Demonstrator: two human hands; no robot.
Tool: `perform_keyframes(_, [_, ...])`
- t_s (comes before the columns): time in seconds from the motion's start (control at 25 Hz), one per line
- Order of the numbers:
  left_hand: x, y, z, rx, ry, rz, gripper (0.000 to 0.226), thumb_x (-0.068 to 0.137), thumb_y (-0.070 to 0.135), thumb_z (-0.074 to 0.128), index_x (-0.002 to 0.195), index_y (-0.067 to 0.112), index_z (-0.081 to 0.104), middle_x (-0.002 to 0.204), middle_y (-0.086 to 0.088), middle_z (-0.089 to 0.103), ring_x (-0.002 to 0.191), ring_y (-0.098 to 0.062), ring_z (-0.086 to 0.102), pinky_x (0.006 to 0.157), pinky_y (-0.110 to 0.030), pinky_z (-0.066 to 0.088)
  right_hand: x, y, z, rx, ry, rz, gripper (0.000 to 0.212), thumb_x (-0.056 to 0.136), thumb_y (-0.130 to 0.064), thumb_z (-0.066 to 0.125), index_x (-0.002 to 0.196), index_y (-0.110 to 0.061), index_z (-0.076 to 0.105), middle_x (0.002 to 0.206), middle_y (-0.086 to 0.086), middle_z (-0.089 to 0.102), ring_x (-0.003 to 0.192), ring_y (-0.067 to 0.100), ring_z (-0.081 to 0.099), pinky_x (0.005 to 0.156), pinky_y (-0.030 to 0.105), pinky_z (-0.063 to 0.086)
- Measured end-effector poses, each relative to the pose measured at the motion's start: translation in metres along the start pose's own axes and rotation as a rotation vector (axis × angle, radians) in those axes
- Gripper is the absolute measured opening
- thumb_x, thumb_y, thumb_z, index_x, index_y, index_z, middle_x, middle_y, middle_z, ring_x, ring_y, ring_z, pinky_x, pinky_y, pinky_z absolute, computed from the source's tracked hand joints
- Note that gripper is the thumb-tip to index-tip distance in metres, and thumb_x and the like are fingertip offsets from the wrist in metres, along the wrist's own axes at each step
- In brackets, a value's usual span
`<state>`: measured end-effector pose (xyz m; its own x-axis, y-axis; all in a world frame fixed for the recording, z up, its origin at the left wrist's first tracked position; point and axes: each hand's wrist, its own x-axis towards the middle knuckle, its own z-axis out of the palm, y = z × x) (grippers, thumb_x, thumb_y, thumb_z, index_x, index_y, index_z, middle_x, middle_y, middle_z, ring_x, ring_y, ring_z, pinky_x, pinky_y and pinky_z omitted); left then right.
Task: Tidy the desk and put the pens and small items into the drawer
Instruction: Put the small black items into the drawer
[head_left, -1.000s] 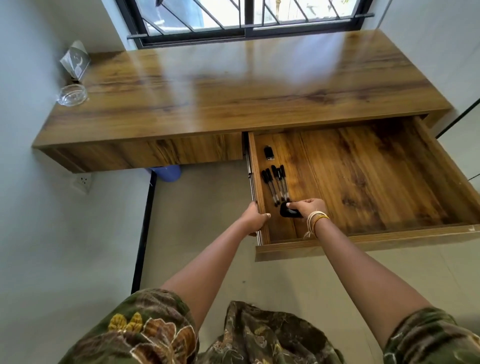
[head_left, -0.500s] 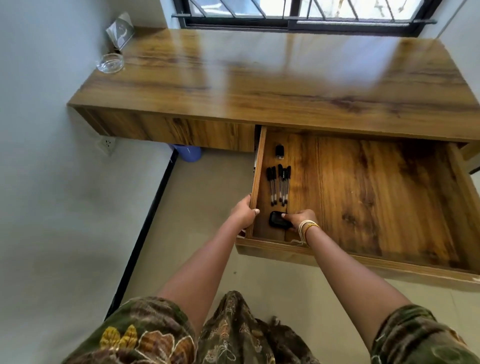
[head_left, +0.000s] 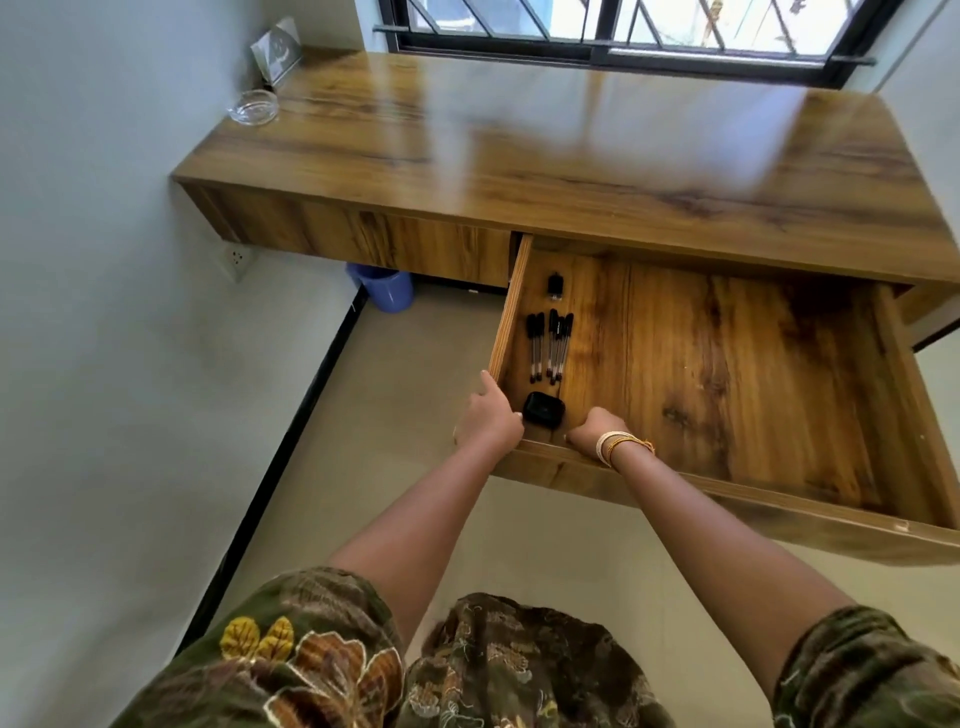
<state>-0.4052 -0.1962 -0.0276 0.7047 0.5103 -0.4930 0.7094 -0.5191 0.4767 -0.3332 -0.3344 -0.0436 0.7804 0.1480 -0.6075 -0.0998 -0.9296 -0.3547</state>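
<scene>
With the wide wooden pull-out drawer (head_left: 727, 395) as landmark, the left hand (head_left: 488, 422) curls around its left front corner, fingers over the side wall; a shove shut could pinch them. Inside, by that wall, lie the black-capped clear pens (head_left: 549, 347), the small black case (head_left: 543, 409) just in front; a jolt might scatter them. The right hand (head_left: 592, 432), loosely closed and holding nothing, rests on the front rim.

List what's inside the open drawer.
In the drawer: a small black item at the back, a row of black pens, and a black case nearest the front. The right hand hides a small patch.
</scene>
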Motion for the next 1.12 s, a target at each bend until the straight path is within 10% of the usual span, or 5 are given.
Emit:
perform_keyframes(0.24, [-0.033, -0.031, -0.011, 0.47, -0.131, 0.291, 0.048, 0.099, 0.053, 0.029, 0.139, 0.029, 0.044, 0.16, -0.025, 0.0, 0.145, -0.043, 0.015, 0.118, -0.05, 0.016, -0.04, 0.018, 0.01, -0.34, 0.188, -0.135, 0.062, 0.101, -0.048, 0.018, 0.106, -0.009, 0.066, 0.1, 0.009, 0.068, 0.092, 0.027, 0.064, 0.073, 0.034, 0.046])
perform_keyframes(0.52, [-0.07, -0.064, -0.006, 0.375, -0.142, 0.376, 0.076, 0.095, 0.048, 0.048, 0.155, 0.03, 0.004, 0.162, -0.008, -0.015, 0.15, -0.026, -0.015, 0.115, -0.051, 0.025, -0.087, 0.033, 0.055, -0.357, 0.592, -0.26, 0.044, 0.098, -0.042, 0.034, 0.121, -0.014, 0.059, 0.121, 0.009, 0.063, 0.116, 0.028, 0.054, 0.104, 0.043, 0.035])
perform_keyframes(0.72, [-0.088, -0.075, 0.005, 0.035, 0.163, 0.501, 0.037, 0.093, 0.017, 0.053, 0.13, 0.01, 0.056, 0.138, -0.01, 0.048, 0.125, -0.027, 0.05, 0.091, -0.034, 0.049, -0.11, 0.037, 0.079, 0.265, 0.827, -0.219, 0.023, 0.092, -0.019, 0.054, 0.103, -0.003, 0.067, 0.108, 0.016, 0.063, 0.105, 0.031, 0.058, 0.093, 0.038, 0.047])
perform_keyframes(0.92, [-0.083, -0.059, 0.006, -0.387, -0.12, 0.034, 0.032, 0.1, 0.026, 0.046, 0.123, 0.007, 0.058, 0.117, -0.012, 0.065, 0.104, -0.026, 0.063, 0.091, -0.038, 0.053, -0.098, 0.033, 0.07, 1.184, 0.239, 0.262, 0.057, 0.095, -0.046, 0.049, 0.128, 0.0, 0.048, 0.114, 0.021, 0.059, 0.1, 0.04, 0.066, 0.085, 0.049, 0.056])
perform_keyframes(1.12, [-0.07, -0.027, -0.004, -0.953, -0.33, -0.299, 0.038, 0.102, 0.026, 0.045, 0.132, 0.003, 0.042, 0.128, -0.022, 0.057, 0.113, -0.037, 0.061, 0.097, -0.045, 0.052, -0.067, 0.027, 0.039, 1.434, 0.167, 0.365, 0.054, 0.1, -0.04, 0.041, 0.143, -0.007, 0.034, 0.145, 0.016, 0.04, 0.124, 0.041, 0.05, 0.089, 0.053, 0.054])
